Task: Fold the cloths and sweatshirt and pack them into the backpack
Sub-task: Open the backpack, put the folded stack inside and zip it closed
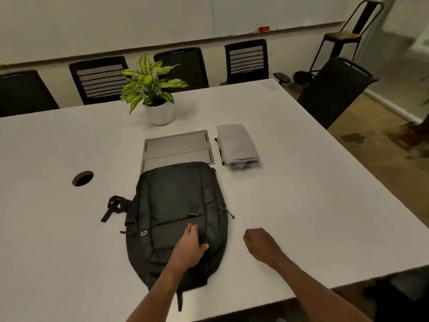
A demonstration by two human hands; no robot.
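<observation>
Two hands are over the table [301, 182], and we have only one of them on anything. Our left hand [190, 244] lies on the lower front panel of the black backpack [176, 205], fingers fairly straight and spread over the fabric near the front pocket — pressing or feeling, not gripping as far as we can see. Our right hand [256, 239] hovers just beside the backpack's right edge with its fingers curled under, holding nothing that we can see.

The backpack lies flat, front up, its long axis running away from us and leaning a little left at the near end; its far end partly covers the grey cable hatch [177, 145], and a loose strap [113, 206] trails off its left side. All the zips look shut, so we judge it must be opened first.

The folded grey bundle [238, 145] sits well beyond the right hand, just right of the hatch, its long axis also running away from us, with the layered edges facing us. Whether it is the sweatshirt or one of the cloths we cannot tell. We expect it to be soft, light and floppy — best lifted from beneath with both palms, so the fold holds. The backpack is limp too; we would pinch a zip pull while steadying the panel.

A potted plant [153, 94] stands behind the hatch.
</observation>
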